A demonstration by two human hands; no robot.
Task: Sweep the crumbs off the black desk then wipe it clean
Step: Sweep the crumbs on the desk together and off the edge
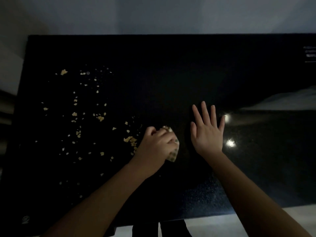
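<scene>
While the left hand [157, 142] grips a bunched cloth [173, 151] at the near centre of the black desk [171, 65], the right hand [206, 134] lies spread flat just to its right. Crumbs [77, 115] cover the left half, thickest beside the cloth. Risk: a sweep leftward would likely spill them over the edge, since no pan, bin or other container is in view.

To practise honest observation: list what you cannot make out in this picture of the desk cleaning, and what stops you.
Head view, all:
1. The cloth: mostly covered by the left hand gripping it; shape unclear.
2. White lettering on the desk, far right: blurred, cut by the frame edge; unreadable.
3. The right hand: touching or hovering, too dim to tell.
4. Pale mark, near-left corner: too dim, small.
</scene>
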